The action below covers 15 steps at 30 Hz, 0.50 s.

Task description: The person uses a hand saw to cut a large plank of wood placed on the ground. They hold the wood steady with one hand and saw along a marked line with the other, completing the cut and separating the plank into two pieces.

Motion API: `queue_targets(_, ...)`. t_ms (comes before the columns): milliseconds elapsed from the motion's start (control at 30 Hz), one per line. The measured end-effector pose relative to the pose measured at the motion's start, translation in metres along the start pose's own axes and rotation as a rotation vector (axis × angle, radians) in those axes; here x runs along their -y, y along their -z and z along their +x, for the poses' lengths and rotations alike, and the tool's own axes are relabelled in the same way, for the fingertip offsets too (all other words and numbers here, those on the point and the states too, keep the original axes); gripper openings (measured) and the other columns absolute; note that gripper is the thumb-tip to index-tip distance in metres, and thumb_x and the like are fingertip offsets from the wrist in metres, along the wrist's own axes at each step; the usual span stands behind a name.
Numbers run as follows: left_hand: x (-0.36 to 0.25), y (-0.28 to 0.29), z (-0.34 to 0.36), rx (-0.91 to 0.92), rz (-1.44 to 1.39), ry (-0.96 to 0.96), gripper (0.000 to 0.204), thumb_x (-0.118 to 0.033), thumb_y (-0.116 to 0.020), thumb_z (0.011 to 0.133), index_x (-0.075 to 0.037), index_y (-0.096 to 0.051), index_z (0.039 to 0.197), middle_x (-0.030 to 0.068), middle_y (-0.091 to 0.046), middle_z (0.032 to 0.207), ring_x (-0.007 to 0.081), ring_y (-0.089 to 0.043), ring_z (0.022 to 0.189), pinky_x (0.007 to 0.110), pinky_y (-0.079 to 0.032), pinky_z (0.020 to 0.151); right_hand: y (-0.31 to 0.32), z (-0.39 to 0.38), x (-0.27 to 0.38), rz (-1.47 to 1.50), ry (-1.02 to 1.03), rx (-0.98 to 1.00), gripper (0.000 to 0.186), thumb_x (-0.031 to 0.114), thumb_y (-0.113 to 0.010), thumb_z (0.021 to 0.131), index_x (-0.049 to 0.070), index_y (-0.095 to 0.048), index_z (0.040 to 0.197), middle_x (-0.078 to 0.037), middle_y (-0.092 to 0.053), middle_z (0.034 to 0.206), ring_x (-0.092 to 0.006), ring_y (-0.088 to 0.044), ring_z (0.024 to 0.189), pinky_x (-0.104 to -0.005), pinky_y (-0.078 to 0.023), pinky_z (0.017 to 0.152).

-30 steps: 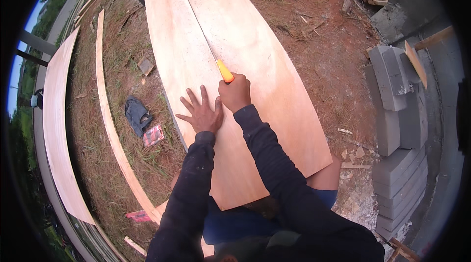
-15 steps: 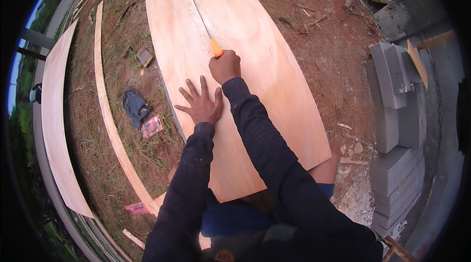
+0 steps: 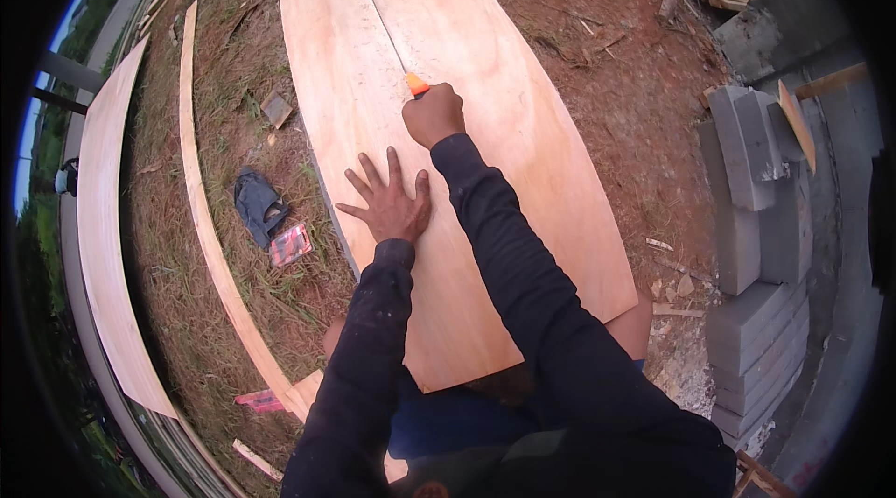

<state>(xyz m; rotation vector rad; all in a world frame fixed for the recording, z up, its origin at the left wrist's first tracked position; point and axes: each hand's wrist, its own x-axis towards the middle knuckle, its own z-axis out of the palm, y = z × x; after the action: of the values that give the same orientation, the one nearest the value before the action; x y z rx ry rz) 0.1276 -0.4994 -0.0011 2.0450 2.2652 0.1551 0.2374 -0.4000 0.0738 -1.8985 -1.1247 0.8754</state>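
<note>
Sheet of pale plywood [image 3: 523, 181] runs from 6 o'clock, over your legs [image 3: 637, 330], up past 12 o'clock and out of view; your right grip [image 3: 435, 115] is closed round an orange-handled tool [image 3: 416, 84], judged a handsaw, near mid-view; your left grip [image 3: 390, 204] is spread wide and flat on the sheet, at 7 o'clock from the right one, holding nothing, apparently steadying the wood.

Progress: thin dark line [image 3: 375, 8] runs from the handle toward 11 o'clock and off the top of the view; blade and cut overlap there, so cannot tell where one ends and the other begins; judged done, the far stretch; judged left, the stretch from the handle down to the near edge [image 3: 471, 378] at 6 o'clock, where no slit shows; sheet is whole there, so the work reads as partly done; far end out of view, total cut length unknown.

Surroundings: wood strip [image 3: 207, 209] on the ground at 9 o'clock, untouched; grey blocks [image 3: 739, 171] stacked at 3 o'clock, well apart.
</note>
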Motion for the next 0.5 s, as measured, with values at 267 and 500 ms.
queue_targets(267,0.027,-0.004,-0.013,0.013,0.066,0.034,0.072,-0.063,-0.041,0.097,-0.025,-0.031,0.158,0.0192,-0.014,0.166,0.0477,-0.004,0.152,0.084,-0.002,0.105,0.102,-0.257,-0.084,0.281,0.031,0.020,0.018,-0.002,-0.060,0.087,-0.009,-0.068,0.102,-0.006,-0.059,0.065,-0.0077,-0.056,0.061,-0.0275,-0.045,0.056)
queue_targets(500,0.022,-0.003,-0.005,-0.024,0.057,0.018,0.073,-0.065,-0.041,0.096,-0.027,-0.032,0.157,0.0190,-0.016,0.166,0.0486,-0.006,0.151,0.085,-0.002,0.104,0.054,-0.142,-0.044,0.148,0.098,0.061,0.020,0.004,-0.062,0.082,-0.010,-0.067,0.096,-0.027,-0.065,0.072,-0.0340,-0.069,0.064,-0.0405,-0.051,0.062)
